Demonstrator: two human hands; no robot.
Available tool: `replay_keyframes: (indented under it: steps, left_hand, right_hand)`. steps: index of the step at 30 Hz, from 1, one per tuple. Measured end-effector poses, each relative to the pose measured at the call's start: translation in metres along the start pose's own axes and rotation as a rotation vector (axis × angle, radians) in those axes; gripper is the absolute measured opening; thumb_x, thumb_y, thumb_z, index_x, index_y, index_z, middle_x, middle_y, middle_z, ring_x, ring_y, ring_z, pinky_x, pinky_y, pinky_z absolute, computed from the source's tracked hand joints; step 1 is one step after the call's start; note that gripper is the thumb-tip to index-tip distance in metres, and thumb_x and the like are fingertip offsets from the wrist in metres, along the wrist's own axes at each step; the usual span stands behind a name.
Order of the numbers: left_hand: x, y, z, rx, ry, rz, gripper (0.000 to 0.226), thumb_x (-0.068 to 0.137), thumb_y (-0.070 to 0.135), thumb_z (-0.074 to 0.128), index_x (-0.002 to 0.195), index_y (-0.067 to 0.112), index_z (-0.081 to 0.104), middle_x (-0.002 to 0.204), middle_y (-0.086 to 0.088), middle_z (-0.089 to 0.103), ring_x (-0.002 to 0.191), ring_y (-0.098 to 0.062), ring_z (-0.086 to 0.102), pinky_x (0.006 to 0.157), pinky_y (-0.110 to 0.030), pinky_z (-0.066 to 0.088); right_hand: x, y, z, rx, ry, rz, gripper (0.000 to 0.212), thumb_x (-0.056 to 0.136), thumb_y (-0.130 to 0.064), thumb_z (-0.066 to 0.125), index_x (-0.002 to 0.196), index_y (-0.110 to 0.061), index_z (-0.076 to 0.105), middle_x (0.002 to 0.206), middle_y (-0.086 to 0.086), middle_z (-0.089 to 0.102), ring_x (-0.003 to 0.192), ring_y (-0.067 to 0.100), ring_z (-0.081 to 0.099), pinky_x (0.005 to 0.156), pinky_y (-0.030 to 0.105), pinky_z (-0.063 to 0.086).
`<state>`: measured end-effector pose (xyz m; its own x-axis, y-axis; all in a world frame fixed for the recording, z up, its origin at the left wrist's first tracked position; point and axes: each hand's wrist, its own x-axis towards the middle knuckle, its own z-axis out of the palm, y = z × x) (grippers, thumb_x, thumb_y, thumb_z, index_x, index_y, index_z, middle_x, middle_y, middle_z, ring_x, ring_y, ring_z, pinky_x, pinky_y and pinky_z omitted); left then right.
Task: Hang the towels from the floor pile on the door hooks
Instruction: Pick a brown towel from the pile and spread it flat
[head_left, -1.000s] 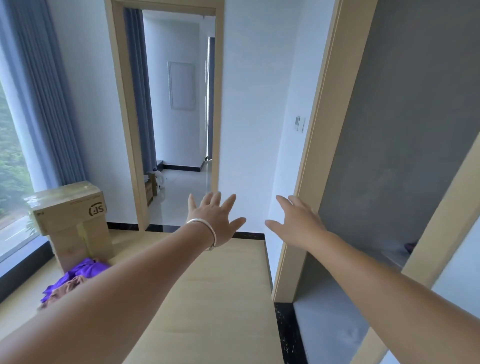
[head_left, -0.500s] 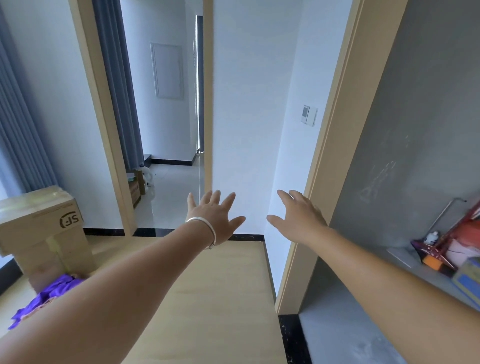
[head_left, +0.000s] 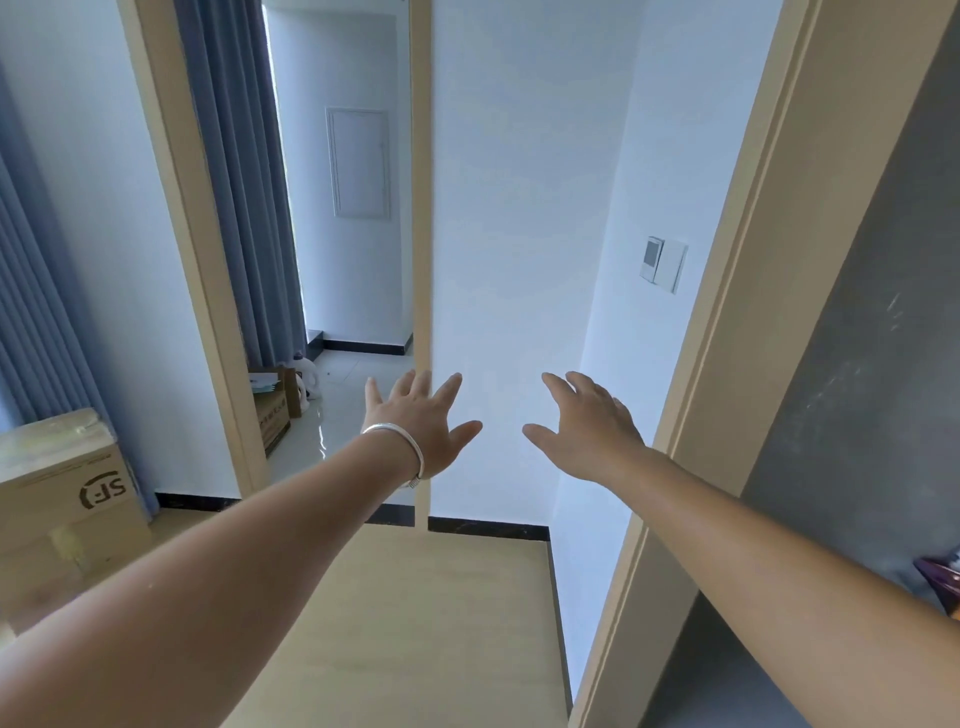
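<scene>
Both the left hand (head_left: 421, 423), a silver bangle (head_left: 397, 447) at its wrist, and the right hand (head_left: 587, 431) reach forward with fingers spread, holding nothing. Neither towel pile nor door hooks are in view; a cardboard box (head_left: 62, 488) stands at left. Towels should be light and limp, so pinching an edge or loop would likely suit a hook.

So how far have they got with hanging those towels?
Nothing looks done from this view: no towel hangs anywhere in sight, and no door hooks or floor pile are in the frame. Nothing is in hand either: the left hand and right hand are both held out with spread fingers, holding nothing, in front of the white wall. As far as the picture shows, fetching and hanging the towels is still left.
</scene>
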<state>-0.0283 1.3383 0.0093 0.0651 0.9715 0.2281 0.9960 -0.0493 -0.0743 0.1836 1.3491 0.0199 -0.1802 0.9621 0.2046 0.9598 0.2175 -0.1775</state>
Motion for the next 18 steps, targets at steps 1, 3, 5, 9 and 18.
replay_keyframes:
  steps: [1,3,5,9,18]
  left_hand:
    - [0.014,0.003,0.004,-0.004,0.003,-0.004,0.072,0.092,0.069,0.016,0.152,0.033,0.001,0.161,-0.005,0.011,0.149,-0.024,0.003,0.115,-0.061,0.001]
    - [0.039,0.006,0.015,-0.001,-0.015,-0.005,0.072,0.092,0.069,0.016,0.152,0.034,0.001,0.161,-0.005,0.010,0.149,-0.024,0.003,0.115,-0.061,0.000]
    - [0.063,0.006,0.026,0.012,-0.037,-0.008,0.072,0.092,0.069,0.016,0.153,0.033,0.001,0.161,-0.005,0.011,0.149,-0.024,0.002,0.115,-0.061,0.000]
    - [0.125,-0.002,0.046,0.014,-0.052,-0.025,0.071,0.093,0.068,0.017,0.152,0.033,0.002,0.160,-0.005,0.013,0.149,-0.024,0.003,0.115,-0.061,0.001]
    - [0.280,-0.028,0.097,-0.060,-0.024,0.018,0.070,0.093,0.066,0.017,0.152,0.032,0.000,0.160,-0.004,0.012,0.149,-0.023,0.002,0.115,-0.059,0.002]
  right_hand:
    - [0.015,0.007,0.002,0.002,0.001,0.000,0.073,0.093,-0.056,0.043,0.152,-0.027,0.012,0.160,0.004,0.010,0.147,0.020,0.008,0.117,0.047,0.013]
    - [0.042,0.019,0.009,0.011,-0.013,0.006,0.073,0.093,-0.056,0.044,0.152,-0.027,0.013,0.160,0.004,0.011,0.147,0.020,0.009,0.117,0.047,0.014]
    - [0.067,0.028,0.019,0.020,-0.034,0.015,0.073,0.093,-0.056,0.044,0.152,-0.027,0.013,0.160,0.004,0.011,0.147,0.020,0.010,0.117,0.047,0.015]
    - [0.122,0.045,0.038,0.024,-0.049,0.022,0.073,0.092,-0.056,0.044,0.152,-0.027,0.013,0.159,0.004,0.012,0.146,0.021,0.011,0.117,0.046,0.015]
    - [0.273,0.063,0.069,-0.034,-0.055,0.081,0.073,0.092,-0.055,0.044,0.152,-0.027,0.014,0.159,0.004,0.012,0.146,0.022,0.013,0.116,0.046,0.019]
